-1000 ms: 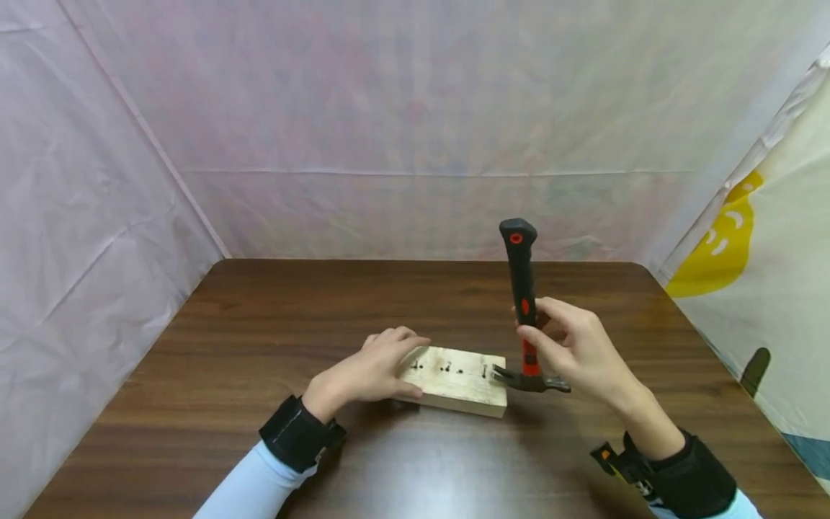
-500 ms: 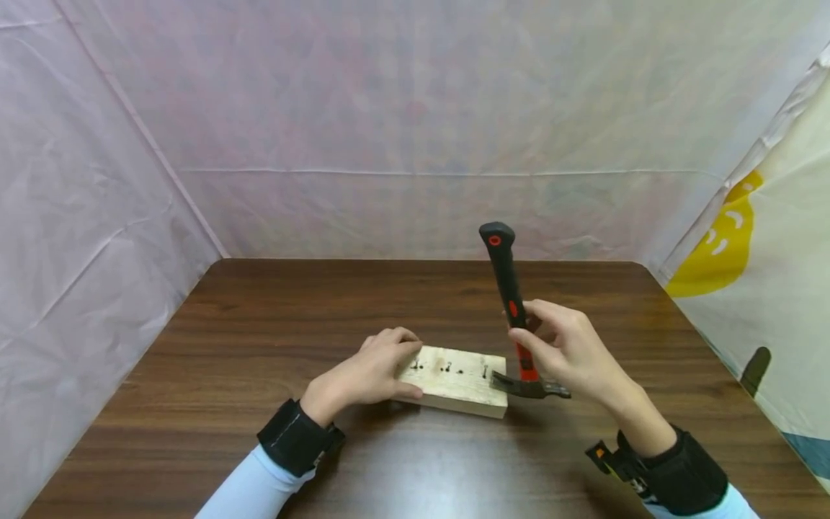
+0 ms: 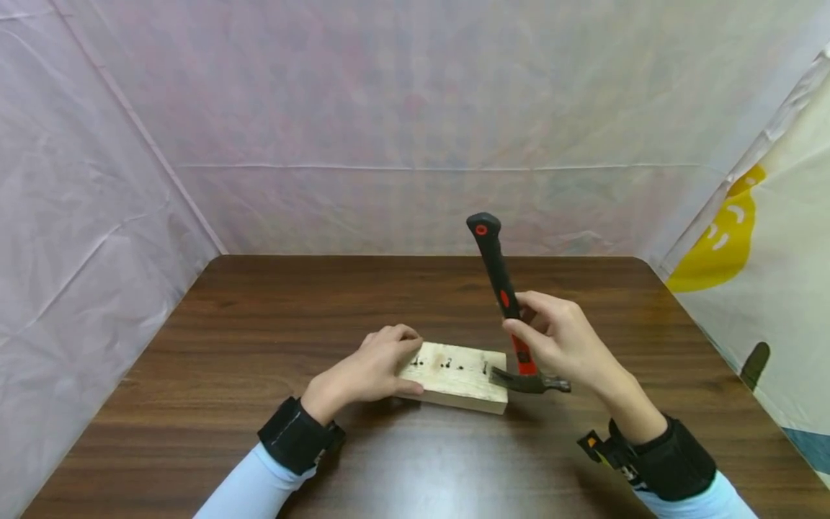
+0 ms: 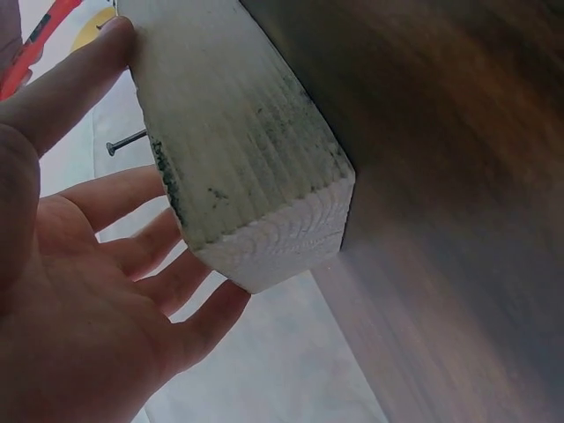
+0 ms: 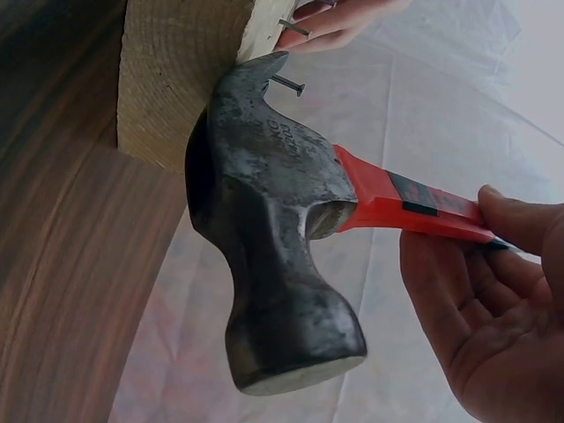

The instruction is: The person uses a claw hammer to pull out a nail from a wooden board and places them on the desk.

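Sleeves point(image 3: 253, 484) of pale blue in the foreground, each ending at a black wrist band point(image 3: 300, 436). Just beyond, left hand point(image 3: 369, 371) spread over the left end of a wood block point(image 3: 447, 383), thumb on the near side and fingers over the far side, gripping it. Right hand point(image 3: 567, 342) pinching a hammer point(image 3: 501, 288) low on its handle, between thumb and fingers; handle tilted up and leftward. Block lying on the dark tabletop point(image 3: 272, 310), right end projecting beyond the left fingers. Hammer head low at that right end, claw point(image 3: 509, 379) over the upper face beside a nail point(image 5: 288, 85), striking face to the right; contact of claw and nail not determinable. Set along the same upper face, further nails point(image 3: 447, 363) in a row, with dark spots point(image 3: 461, 368) among them. Woodgrain extending on both sides of the block and behind it, to a straight far edge with rounded corners. Behind that edge and at left, creased pale sheeting point(image 3: 415, 108); at right, whitish cloth point(image 3: 778, 317) printed with a yellow shape point(image 3: 716, 252)
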Tool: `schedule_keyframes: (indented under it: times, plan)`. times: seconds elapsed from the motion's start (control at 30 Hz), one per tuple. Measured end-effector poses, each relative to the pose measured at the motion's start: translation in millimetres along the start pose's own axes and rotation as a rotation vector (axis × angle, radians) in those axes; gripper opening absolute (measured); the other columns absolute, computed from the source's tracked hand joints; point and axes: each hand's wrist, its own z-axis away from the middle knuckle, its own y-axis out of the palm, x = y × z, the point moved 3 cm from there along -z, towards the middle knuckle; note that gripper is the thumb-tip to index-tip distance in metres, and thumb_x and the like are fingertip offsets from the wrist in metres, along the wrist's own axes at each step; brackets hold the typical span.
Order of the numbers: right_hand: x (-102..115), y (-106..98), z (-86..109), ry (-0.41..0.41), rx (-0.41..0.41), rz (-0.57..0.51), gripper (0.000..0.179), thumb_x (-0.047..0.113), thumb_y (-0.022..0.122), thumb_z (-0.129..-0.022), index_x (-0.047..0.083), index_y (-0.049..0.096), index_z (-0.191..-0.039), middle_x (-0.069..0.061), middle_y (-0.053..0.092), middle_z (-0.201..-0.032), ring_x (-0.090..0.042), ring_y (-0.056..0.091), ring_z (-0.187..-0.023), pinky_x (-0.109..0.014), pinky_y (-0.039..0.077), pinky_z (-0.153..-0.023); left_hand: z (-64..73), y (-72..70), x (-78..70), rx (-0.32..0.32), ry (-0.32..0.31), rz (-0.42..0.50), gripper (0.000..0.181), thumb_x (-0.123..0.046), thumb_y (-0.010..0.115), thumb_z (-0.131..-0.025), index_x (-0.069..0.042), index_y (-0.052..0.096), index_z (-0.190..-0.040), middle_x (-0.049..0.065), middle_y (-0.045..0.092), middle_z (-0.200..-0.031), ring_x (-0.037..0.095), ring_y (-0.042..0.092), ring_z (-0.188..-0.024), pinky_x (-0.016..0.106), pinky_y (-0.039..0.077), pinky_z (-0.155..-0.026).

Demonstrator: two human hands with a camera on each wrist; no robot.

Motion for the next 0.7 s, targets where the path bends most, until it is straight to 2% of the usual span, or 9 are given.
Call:
schedule_keyframes:
  times: [0.5, 0.7]
  plan:
    - [-2.6, 0.8, -1.9, -0.018, -0.016, -0.002, 0.022, -0.002, 0.073, -0.093, 0.003, 0.071, -0.115, 0.000, 0.067, -0.091, -0.011, 0.066, -0.068, -0.029, 0.056, -0.055, -1.2, -0.6, -2.4, 0.013, -0.019, 0.010, 0.067, -0.034, 0.084, -0.087, 0.001, 0.060, -0.139, 0.016, 0.054, -0.139, 0.035, 0.049, -0.129, 0.055, 0.037, -0.106]
    - [-3.4, 1.6, -2.1, -0.008, -0.028, -0.009, 0.023, -0.002, 0.073, -0.093, 0.002, 0.071, -0.115, -0.001, 0.067, -0.090, -0.011, 0.066, -0.065, -0.029, 0.056, -0.055, -0.6, -0.4, -3.3, 0.013, -0.023, 0.015, 0.069, -0.034, 0.085, -0.087, 0.002, 0.059, -0.140, 0.017, 0.053, -0.139, 0.035, 0.050, -0.129, 0.055, 0.037, -0.106]
